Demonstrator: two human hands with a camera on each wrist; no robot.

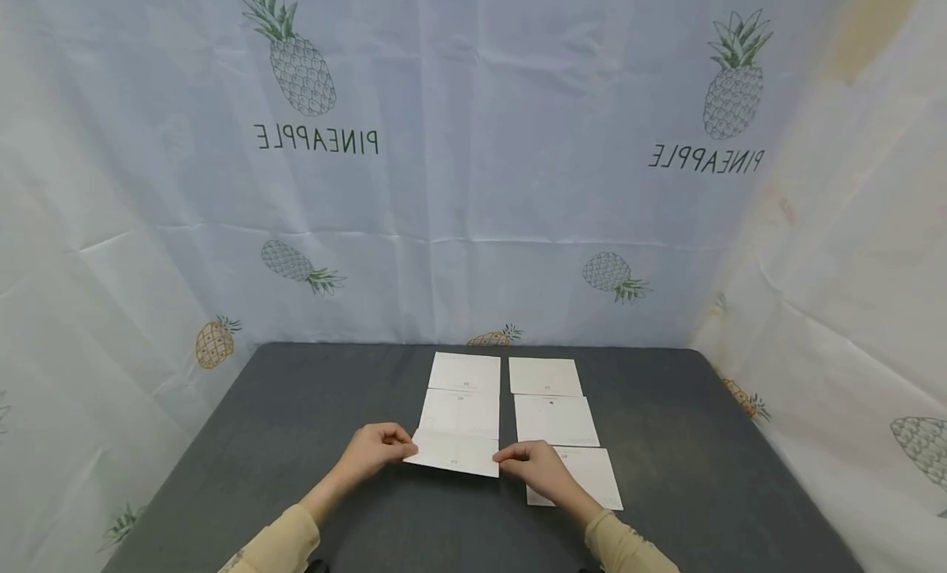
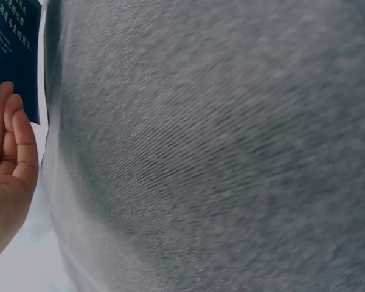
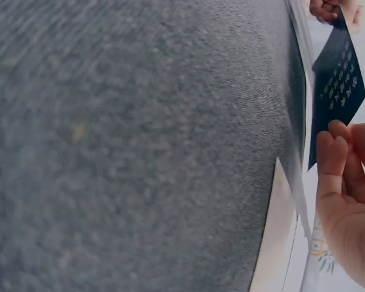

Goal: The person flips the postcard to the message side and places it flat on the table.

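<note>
Both hands pinch one postcard (image 1: 453,454) by its side edges, the left hand (image 1: 376,448) at its left side and the right hand (image 1: 538,466) at its right. Its upper face is white with a small printed mark. In the wrist views its underside (image 3: 339,76) shows dark blue with pale lettering. The near edge is tilted up off the table, with shadow beneath. Beyond it, in the same column, lie a middle white card (image 1: 460,413) and a far white card (image 1: 465,371). The right hand and forearm partly cover the nearest card (image 1: 595,474) of the right column.
The right column also has a middle card (image 1: 556,422) and a far card (image 1: 546,377), both white side up. A narrow gap separates the columns. The dark grey table (image 1: 311,392) backs onto a hanging pineapple-print cloth (image 1: 473,187), which also flanks both sides.
</note>
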